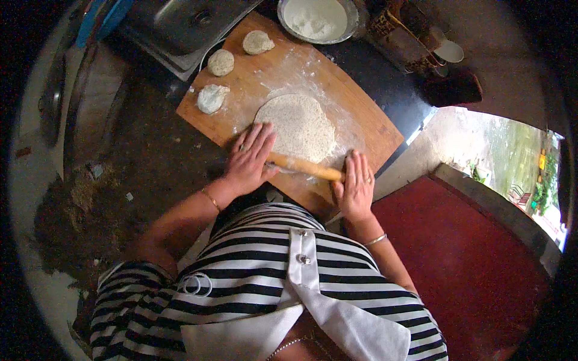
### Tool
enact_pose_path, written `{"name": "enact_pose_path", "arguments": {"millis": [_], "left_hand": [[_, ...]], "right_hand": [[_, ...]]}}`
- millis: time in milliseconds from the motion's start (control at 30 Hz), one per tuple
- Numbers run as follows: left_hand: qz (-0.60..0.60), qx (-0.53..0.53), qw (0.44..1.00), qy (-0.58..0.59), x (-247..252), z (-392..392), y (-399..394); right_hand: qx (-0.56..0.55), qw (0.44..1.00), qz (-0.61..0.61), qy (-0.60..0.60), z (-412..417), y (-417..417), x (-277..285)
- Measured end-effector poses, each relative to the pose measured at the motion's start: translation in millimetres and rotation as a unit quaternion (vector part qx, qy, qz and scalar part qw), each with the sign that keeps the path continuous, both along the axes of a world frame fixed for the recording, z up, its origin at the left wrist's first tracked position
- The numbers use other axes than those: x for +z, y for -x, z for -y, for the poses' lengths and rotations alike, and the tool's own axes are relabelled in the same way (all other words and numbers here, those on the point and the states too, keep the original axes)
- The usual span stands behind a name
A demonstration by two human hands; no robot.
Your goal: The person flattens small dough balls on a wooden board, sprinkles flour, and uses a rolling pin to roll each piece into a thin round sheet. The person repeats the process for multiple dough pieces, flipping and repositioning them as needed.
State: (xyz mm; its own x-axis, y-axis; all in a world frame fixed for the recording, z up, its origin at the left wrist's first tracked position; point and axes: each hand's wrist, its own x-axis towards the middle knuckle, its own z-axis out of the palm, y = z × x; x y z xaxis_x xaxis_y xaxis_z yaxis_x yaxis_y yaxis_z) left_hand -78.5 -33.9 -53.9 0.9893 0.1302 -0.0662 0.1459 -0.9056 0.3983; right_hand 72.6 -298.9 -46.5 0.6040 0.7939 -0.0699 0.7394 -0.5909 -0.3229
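Note:
A wooden rolling pin (307, 167) lies across the near edge of a flattened round of speckled dough (295, 122). My left hand (250, 155) presses on the pin's left end, its fingers stretched forward over the left edge of the dough. The pin's right end is under my right hand (356, 182), whose fingers point away from me. Both palms hide the pin's tips. Dough and pin rest on a floured wooden board (361, 122). Along the board's left side sit three dough balls: a flour-coated one (212, 98), a middle one (221, 62) and a far one (258, 42).
Behind the board stands a metal bowl of white flour (316, 20) on a dark countertop (381, 83). A steel sink (180, 27) adjoins the board at the far left. Dark containers (402, 43) stand at the back right. A red surface (451, 252) lies to my right.

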Motion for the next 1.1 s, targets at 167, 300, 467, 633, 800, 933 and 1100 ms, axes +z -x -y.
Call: {"name": "enact_pose_path", "arguments": {"millis": [167,300,467,633,800,933,1100], "left_hand": [[0.129,0.130,0.976,-0.118,-2.7,-48.4,-114.0],[0.054,0.048,0.995,-0.065,-17.8,-5.5,-28.0],[0.074,0.070,0.994,-0.039,-9.7,-6.8,-22.7],[0.117,0.150,0.972,-0.140,5.4,-43.0,-97.4],[0.019,0.039,0.999,0.004,2.0,19.9,20.9],[0.122,0.126,0.978,-0.111,-16.7,-34.2,-70.8],[0.103,0.148,0.976,-0.121,-19.9,-38.9,-83.1]], "right_hand": [[-0.033,0.987,0.142,-0.072,-96.0,-103.8,12.7],[0.032,0.996,0.082,-0.026,-41.7,-44.0,-2.1],[0.005,0.995,0.103,-0.006,-49.9,-38.8,2.6],[-0.031,0.984,0.137,-0.108,-107.1,-105.4,-1.8],[0.027,0.999,0.027,-0.021,-13.9,2.9,2.6],[0.002,0.992,0.120,-0.037,-92.9,-75.4,13.5],[-0.012,0.985,0.134,-0.110,-100.8,-93.5,-4.7]]}}
